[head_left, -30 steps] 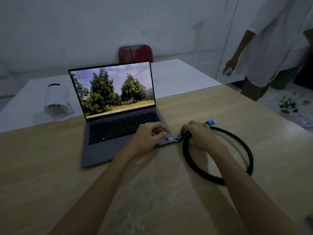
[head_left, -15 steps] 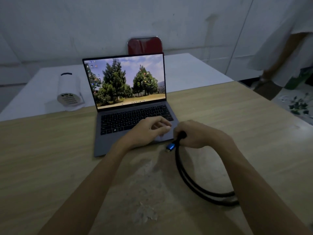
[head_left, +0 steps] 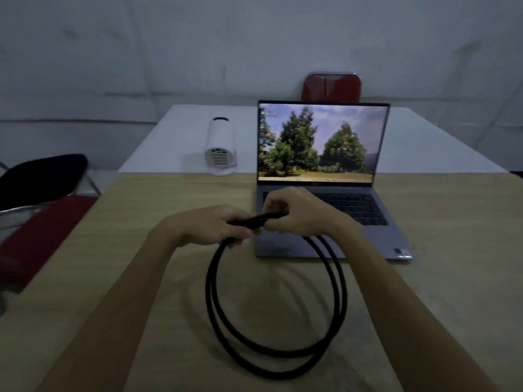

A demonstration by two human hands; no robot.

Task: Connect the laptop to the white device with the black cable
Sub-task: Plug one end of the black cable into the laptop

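The room is lying in dim, bluish light, and the whole frame is looking soft and a little grainy. The laptop [head_left: 322, 176] screen is glowing as the brightest patch — its tree wallpaper is reading clearly while the keyboard below is sinking into dark. The black cable [head_left: 276, 306] is casting faint, doubled ring shadows on the wooden table [head_left: 438, 278], so light is falling from above. The wide lens is bending the wall lines and table edges toward the corners — the left margin is smearing into blur.
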